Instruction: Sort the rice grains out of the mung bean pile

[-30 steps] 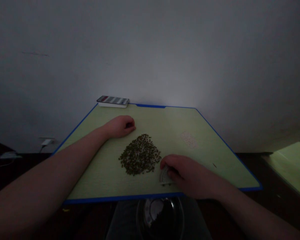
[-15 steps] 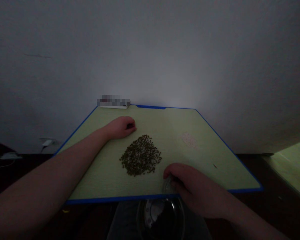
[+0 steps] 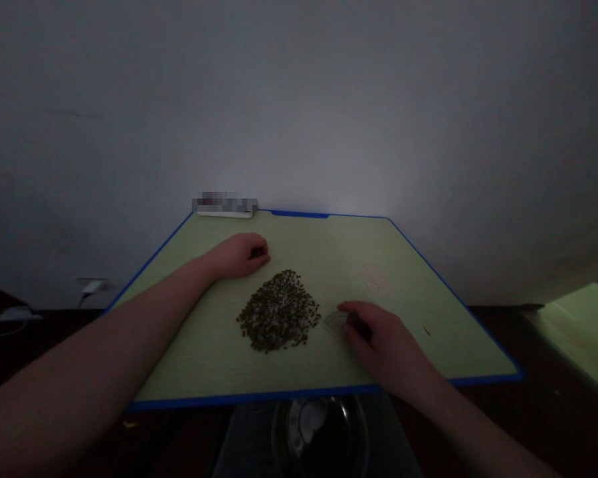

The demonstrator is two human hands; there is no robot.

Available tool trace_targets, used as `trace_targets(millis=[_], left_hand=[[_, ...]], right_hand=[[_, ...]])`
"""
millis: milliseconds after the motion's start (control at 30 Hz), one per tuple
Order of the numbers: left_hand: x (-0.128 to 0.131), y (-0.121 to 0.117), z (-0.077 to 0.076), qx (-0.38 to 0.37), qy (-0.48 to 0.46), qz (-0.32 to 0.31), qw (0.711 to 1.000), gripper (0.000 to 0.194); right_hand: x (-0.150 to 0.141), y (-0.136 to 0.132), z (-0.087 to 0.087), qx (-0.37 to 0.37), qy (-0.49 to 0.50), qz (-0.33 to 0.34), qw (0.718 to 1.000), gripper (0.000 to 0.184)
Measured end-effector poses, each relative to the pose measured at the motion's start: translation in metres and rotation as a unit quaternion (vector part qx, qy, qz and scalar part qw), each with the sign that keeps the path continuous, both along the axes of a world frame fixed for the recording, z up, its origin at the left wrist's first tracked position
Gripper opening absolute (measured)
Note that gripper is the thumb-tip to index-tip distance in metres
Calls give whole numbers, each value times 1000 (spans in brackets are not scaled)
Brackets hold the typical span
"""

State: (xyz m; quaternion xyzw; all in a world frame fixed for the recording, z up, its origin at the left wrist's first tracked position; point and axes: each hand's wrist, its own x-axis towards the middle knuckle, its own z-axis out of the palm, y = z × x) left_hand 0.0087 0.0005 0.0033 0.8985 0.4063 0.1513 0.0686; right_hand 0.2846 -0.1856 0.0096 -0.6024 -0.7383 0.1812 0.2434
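Observation:
My right hand (image 3: 379, 335) grips a clear, curved plastic piece with arc lines, which looks like a protractor (image 3: 335, 323), just above or on the table. Its curved edge points left, close to the right side of a pile of small dark and pale grains or seeds (image 3: 279, 311). My left hand (image 3: 242, 255) rests on the table behind the pile's left side, fingers loosely curled, with nothing visible in them. Below the table's near edge, a shiny metal bowl (image 3: 363, 438) sits at my lap, dark matter covering part of its bottom.
The pale table (image 3: 204, 372) has a blue rim. A thin patch of pale grains (image 3: 376, 279) lies right of the pile, and a small dark sliver (image 3: 427, 331) farther right. A blurred white box-like object (image 3: 225, 214) stands at the back left against the wall (image 3: 299, 106).
My right hand has moved from the table's near edge above the bowl up and forward onto the table, carrying the clear protractor beside the pile. My left hand has stayed put.

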Motion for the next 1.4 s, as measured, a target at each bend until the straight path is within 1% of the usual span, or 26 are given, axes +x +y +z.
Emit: trace_targets(millis=[100,300,433,600,867,1033,1233,1333,1400], left_hand=[[0,1,-1,0,-3,1,1000,27],[0,0,0,1,-3,1,1000,27],[-1,0,1,-2,1,3,1000,26],[-1,0,0,0,-3,-1,1000,25],[-1,1,-1,-5,-6,1,1000,25],[0,0,0,-2,-1,4,1000,25],[1,0,1,-3,0,5,1000,24],[0,0,0,-1,-1,4,1000,24],[0,0,0,-2,-2,3,1000,24]], right_hand=[[-2,4,0,8,-13,-17,1000,31],[3,7,-3,15,19,-22,999,29],[0,14,-2,19,8,-9,1000,29],[-4,18,2,-7,3,22,1000,29],[4,4,4,-22,12,43,999,24],[8,-2,6,-29,14,29,999,24],[12,-10,3,-44,50,17,998,24],[11,-16,2,-53,60,24,997,24],[9,-18,2,-50,49,23,997,24]])
